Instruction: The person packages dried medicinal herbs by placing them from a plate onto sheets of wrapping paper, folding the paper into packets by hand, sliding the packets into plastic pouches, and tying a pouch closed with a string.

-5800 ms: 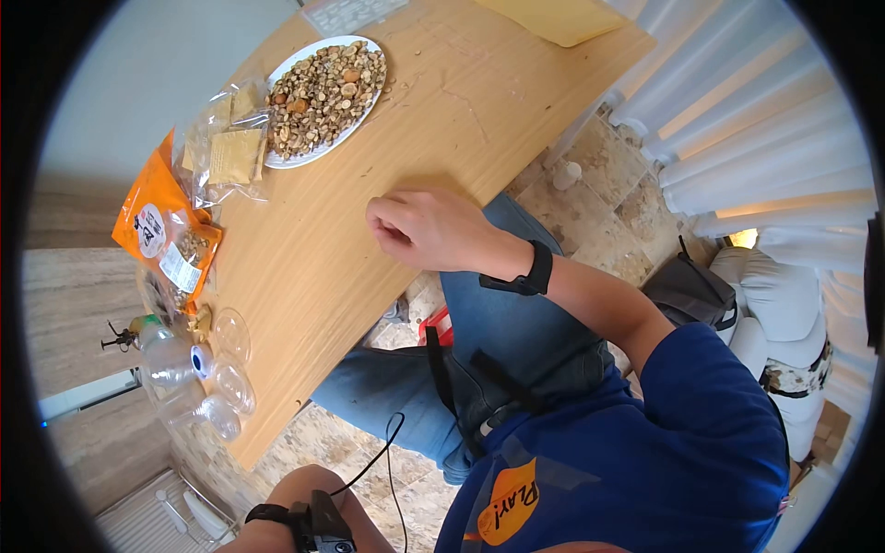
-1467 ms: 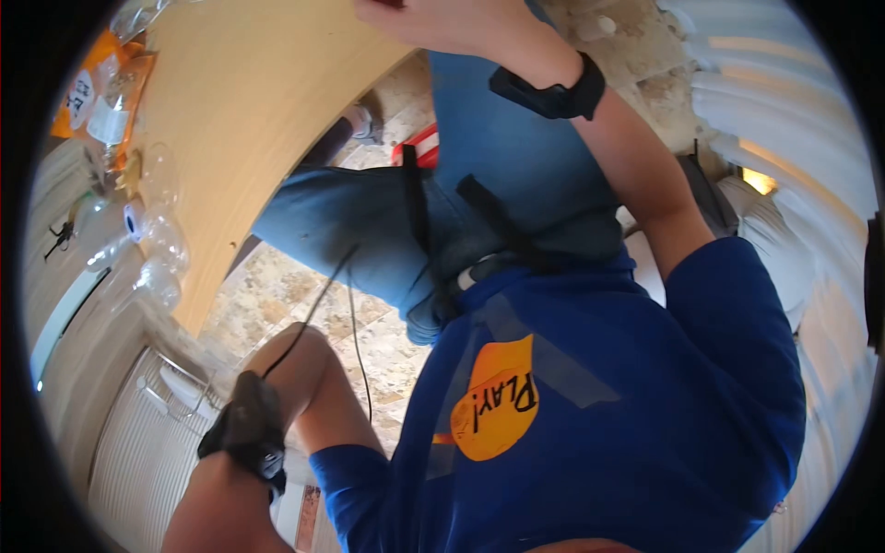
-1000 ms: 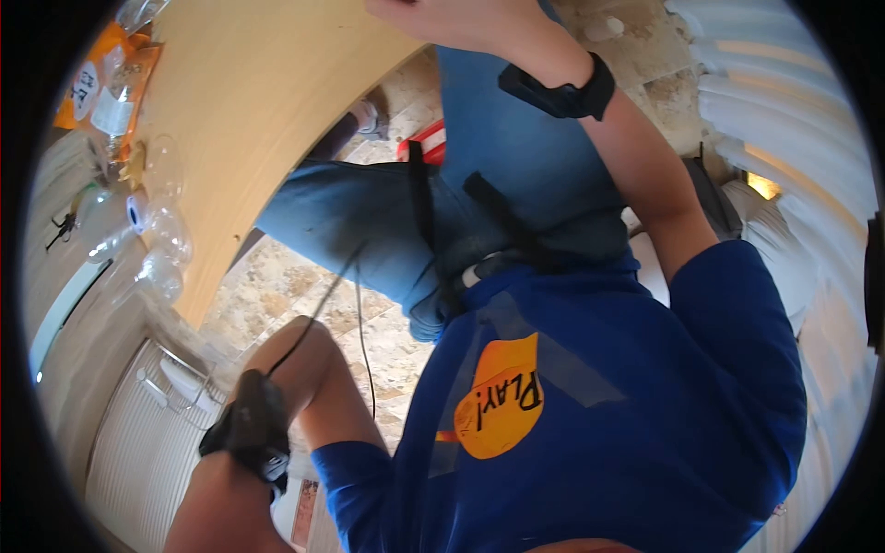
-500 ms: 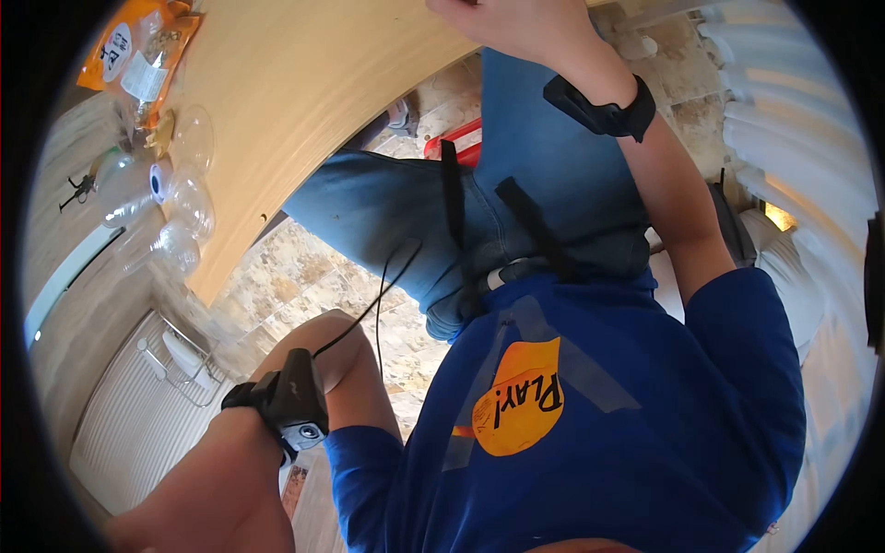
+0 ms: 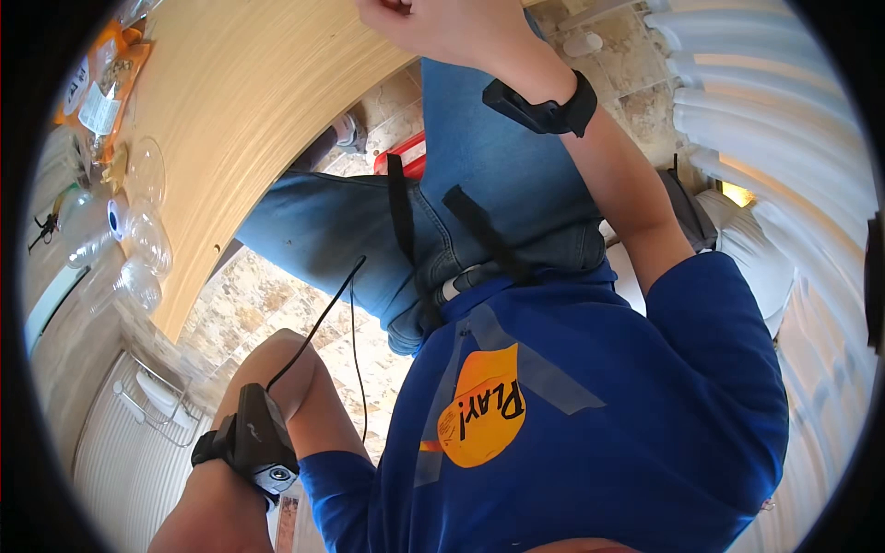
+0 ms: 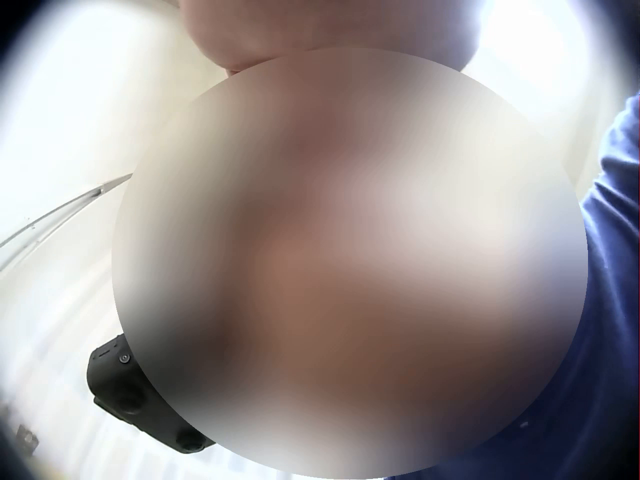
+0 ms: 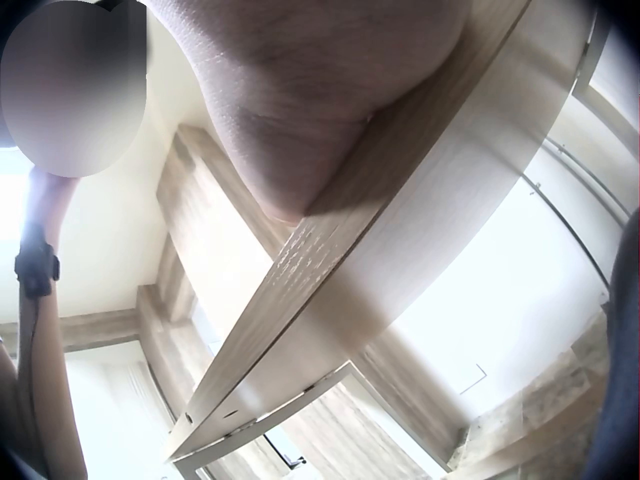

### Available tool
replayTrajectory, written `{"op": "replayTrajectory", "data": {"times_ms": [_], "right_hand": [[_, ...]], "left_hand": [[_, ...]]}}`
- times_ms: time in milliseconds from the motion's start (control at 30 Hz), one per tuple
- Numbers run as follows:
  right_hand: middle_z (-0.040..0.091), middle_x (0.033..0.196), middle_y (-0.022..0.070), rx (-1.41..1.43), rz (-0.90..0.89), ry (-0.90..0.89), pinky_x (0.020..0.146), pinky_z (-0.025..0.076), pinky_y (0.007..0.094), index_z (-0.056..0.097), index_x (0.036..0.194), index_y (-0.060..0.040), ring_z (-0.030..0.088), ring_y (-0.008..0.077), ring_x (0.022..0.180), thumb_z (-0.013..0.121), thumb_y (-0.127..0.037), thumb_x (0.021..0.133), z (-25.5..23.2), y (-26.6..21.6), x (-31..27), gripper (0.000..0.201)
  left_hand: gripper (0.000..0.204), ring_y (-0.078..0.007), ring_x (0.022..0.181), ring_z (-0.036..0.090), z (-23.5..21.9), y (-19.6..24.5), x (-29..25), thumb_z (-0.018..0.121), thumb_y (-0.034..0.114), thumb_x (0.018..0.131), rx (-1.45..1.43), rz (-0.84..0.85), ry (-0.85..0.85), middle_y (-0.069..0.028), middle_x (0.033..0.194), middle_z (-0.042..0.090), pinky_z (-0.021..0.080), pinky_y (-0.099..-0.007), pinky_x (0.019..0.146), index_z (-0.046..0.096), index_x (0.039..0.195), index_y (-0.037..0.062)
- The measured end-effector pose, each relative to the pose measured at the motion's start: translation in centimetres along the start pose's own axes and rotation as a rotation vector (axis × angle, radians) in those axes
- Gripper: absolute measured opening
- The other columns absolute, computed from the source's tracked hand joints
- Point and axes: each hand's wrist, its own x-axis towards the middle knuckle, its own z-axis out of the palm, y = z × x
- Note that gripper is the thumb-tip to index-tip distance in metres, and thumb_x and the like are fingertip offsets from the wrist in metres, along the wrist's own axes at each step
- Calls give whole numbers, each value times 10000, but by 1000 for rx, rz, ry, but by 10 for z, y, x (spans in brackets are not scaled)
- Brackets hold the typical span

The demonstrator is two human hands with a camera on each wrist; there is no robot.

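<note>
My right hand (image 5: 452, 32) rests at the edge of the wooden table (image 5: 249, 101) in the head view, its fingers partly cut off by the top of the frame. What shows of them is loosely curled, with nothing held. The right wrist view has the heel of this hand (image 7: 310, 90) on the table's edge. My left arm is bent up, and the left hand (image 5: 198, 521) runs out of the head view at the lower left. In the left wrist view, skin (image 6: 330, 25) lies along the top, close to a blurred head; the left fingers are hidden.
An orange bag (image 5: 101, 101) and several clear plastic containers (image 5: 146, 240) stand at the table's left side. A black cable (image 5: 354, 350) hangs from the left wrist camera (image 5: 258, 442). White curtains (image 5: 728, 111) hang at the right.
Since the oldest frame the head view has tipped downward, so the plate of mixed dried pieces is out of sight. The left arm shows raised higher. The right hand stays at the table.
</note>
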Motion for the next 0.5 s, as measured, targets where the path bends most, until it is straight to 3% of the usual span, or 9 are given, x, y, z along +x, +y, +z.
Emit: {"op": "replayTrajectory", "data": {"times_ms": [200, 267, 367, 500], "right_hand": [[628, 693, 107, 28, -27, 24, 587, 502, 441, 599, 874, -90, 658, 320, 662, 688, -124, 863, 2, 1, 1, 96], [626, 691, 105, 32, -19, 25, 584, 501, 436, 598, 876, -90, 656, 316, 657, 690, -117, 862, 1, 0, 1, 96], [623, 688, 102, 37, -4, 6, 582, 501, 427, 597, 878, -91, 656, 309, 653, 694, -109, 863, 0, -1, 0, 99], [620, 685, 98, 36, 74, -38, 581, 502, 419, 602, 883, -89, 656, 301, 650, 703, -110, 864, -2, -6, 2, 105]], "left_hand": [[250, -132, 1243, 569, -8, 0, 0, 597, 225, 1078, 106, 56, -80, 35, 1287, 638, 445, -354, 1048, 610, 1311, 133], [250, -156, 1245, 558, -2, -3, -1, 618, 199, 1065, 0, 53, 68, 6, 1288, 626, 453, -370, 1045, 612, 1302, 119], [249, -187, 1264, 542, -9, -3, 4, 651, 181, 1044, -19, -1, -46, -32, 1279, 619, 460, -396, 1046, 622, 1281, 111], [253, -220, 1273, 536, -8, 1, 7, 651, 188, 1044, -74, -53, -26, -54, 1279, 605, 457, -411, 1075, 629, 1284, 113]]}}
